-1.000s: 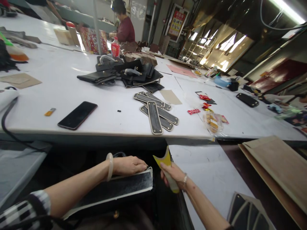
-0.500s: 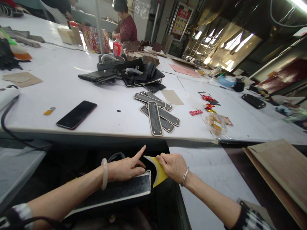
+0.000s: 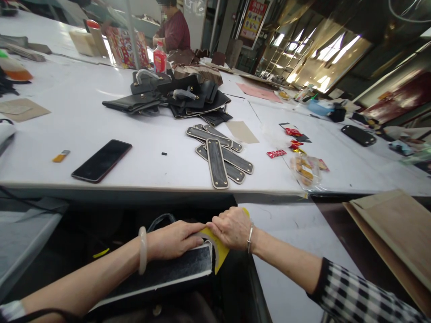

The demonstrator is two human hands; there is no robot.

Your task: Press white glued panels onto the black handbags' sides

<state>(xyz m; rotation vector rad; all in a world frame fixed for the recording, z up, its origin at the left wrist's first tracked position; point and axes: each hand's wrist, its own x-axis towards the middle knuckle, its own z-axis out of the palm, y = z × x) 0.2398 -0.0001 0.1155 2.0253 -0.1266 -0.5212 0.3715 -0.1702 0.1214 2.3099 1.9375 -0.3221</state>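
A long black piece with pale edges point(image 3: 168, 269) lies below the table's front edge, slanting toward the lower left. My left hand point(image 3: 175, 240), with a pale bangle at the wrist, rests on its upper edge near the right end; its fingertips touch the yellow piece. My right hand point(image 3: 230, 228) is closed on a curved yellow piece point(image 3: 220, 251), which stands against the right end of the black piece. The fingers of my right hand hide part of the yellow piece.
On the white table point(image 3: 141, 170) lie a phone point(image 3: 102, 160), a small brush point(image 3: 61, 156), stacked grey strips point(image 3: 218, 163), black leather pieces point(image 3: 134, 103) and snack packets point(image 3: 276, 154). Brown board point(image 3: 393, 233) lies at right. A person point(image 3: 177, 29) sits behind.
My right hand has moved slightly left and up with the yellow piece, closer to my left hand. The raised index finger of my left hand has come down to the yellow piece.
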